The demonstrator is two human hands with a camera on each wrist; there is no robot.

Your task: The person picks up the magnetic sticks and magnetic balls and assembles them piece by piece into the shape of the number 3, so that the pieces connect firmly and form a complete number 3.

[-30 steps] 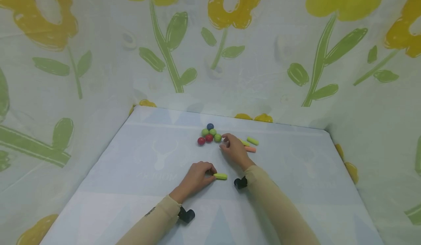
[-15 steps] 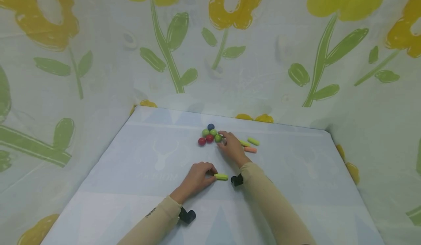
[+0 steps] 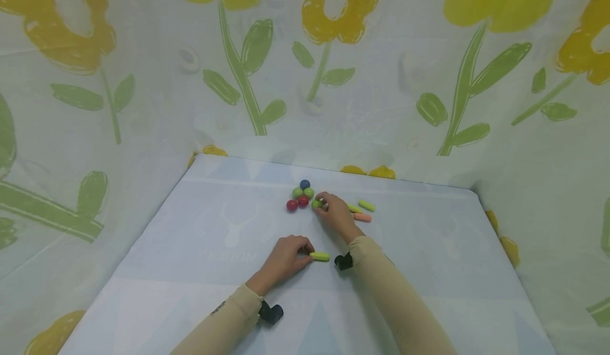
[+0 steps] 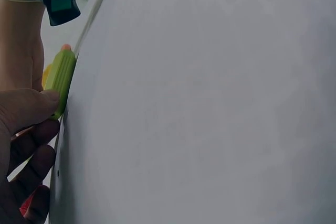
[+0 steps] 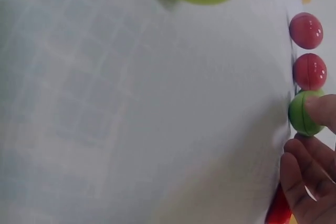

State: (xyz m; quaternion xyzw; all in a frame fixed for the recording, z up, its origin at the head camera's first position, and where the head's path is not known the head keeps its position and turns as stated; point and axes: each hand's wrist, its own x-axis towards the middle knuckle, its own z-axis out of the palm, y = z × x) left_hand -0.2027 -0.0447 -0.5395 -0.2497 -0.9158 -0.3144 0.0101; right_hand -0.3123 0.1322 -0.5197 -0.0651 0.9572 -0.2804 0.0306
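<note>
On the pale cloth-covered desk (image 3: 190, 238), the right hand (image 3: 335, 213) has just closed its grip: a second ago its fingers stood beside the nearest green ball (image 3: 315, 205), and now they pinch it, with the thumb pressed on its side in the right wrist view. The ball sits slightly nearer the person than it did, at the right end of the front row, just beside the closer of two red balls (image 3: 303, 201); whether those two touch cannot be told. Behind that row, the other two green balls (image 3: 308, 192) and the blue ball (image 3: 305, 184) lie where they were.

Nearer the person, the left hand (image 3: 286, 255) is unchanged, its thumb and fingers clamped on one end of a yellow-green stick (image 3: 321, 257) while the other end points right. The two hands are well apart, each taken up with a thing of its own. To the right of the right hand lie an orange stick (image 3: 362, 217) and another yellow-green stick (image 3: 366, 205), with a yellowish stick (image 3: 353, 208) partly hidden. For the work in hand, the change seems to mean that the nearest green ball is under control, though it looks barely moved from the cluster
</note>
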